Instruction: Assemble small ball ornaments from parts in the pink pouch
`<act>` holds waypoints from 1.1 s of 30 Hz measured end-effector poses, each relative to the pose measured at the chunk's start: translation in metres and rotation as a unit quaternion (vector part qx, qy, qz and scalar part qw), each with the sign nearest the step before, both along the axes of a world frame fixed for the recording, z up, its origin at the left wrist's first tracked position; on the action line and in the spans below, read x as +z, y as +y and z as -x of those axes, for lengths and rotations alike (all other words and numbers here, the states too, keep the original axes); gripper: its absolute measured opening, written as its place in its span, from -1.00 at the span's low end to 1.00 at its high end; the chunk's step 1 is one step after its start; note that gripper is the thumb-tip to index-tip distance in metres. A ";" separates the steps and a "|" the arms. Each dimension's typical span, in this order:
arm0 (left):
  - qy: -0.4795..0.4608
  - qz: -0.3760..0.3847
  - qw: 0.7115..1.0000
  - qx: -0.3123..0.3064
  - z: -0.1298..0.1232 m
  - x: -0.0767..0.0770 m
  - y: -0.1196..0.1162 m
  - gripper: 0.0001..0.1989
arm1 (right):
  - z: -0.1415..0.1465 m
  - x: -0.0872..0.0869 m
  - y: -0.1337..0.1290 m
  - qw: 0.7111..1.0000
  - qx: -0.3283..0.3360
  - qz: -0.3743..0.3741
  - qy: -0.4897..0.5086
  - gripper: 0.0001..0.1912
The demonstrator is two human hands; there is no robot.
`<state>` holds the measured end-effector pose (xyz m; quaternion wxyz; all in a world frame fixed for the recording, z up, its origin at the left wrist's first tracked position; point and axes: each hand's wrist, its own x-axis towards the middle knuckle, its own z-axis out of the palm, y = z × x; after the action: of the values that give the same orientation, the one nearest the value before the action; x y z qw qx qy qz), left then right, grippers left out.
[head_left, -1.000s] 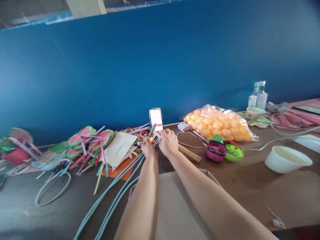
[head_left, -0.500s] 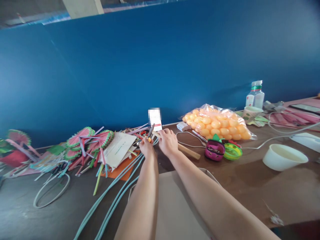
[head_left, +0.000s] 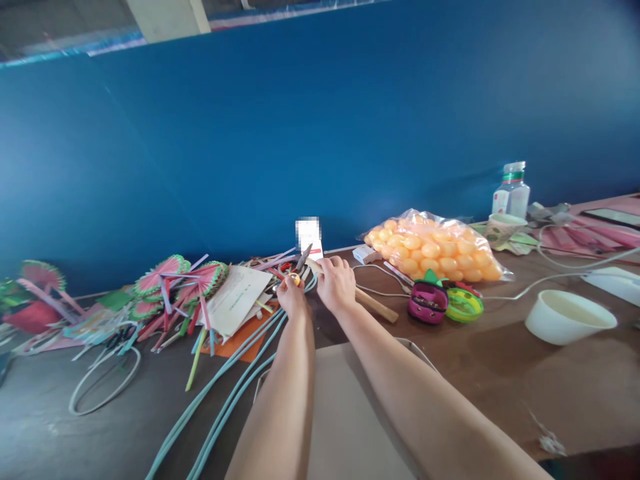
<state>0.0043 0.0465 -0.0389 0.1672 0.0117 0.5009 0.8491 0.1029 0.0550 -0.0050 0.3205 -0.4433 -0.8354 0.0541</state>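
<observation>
My left hand [head_left: 293, 299] is closed, its fingers pinching a small round orange thing [head_left: 295, 279]. A dark pointed blade [head_left: 303, 258] sticks up just beyond those fingertips; whether it belongs to the held thing I cannot tell. Beside it, my right hand [head_left: 337, 285] is curled over a wooden stick [head_left: 379, 305]. One end of the stick shows at the fingertips, and the longer end comes out past the wrist toward the lower right. Behind both hands, a partly blurred white card or screen [head_left: 314, 251] stands against the blue wall.
Paper watermelon fans [head_left: 203, 283], white papers [head_left: 235, 300] and pale blue cords [head_left: 235, 393] lie to the left. On the right are a bag of orange balls [head_left: 435, 247], a purple pouch [head_left: 427, 303], a white bowl [head_left: 570, 319] and bottles [head_left: 513, 193].
The dark blade by my left hand has swung slightly to the right, and more of the round orange thing shows. My right hand stays on the stick, almost unmoved.
</observation>
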 end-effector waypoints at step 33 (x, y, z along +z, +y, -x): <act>-0.070 -0.023 0.997 0.017 -0.001 0.004 -0.002 -0.86 | 0.004 -0.010 0.003 0.999 0.012 -0.034 0.025 -0.71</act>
<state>0.0054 0.0448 -0.0349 0.1870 -0.0528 0.4681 0.8620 0.0987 0.0577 -0.0155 0.3557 -0.4210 -0.8334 0.0410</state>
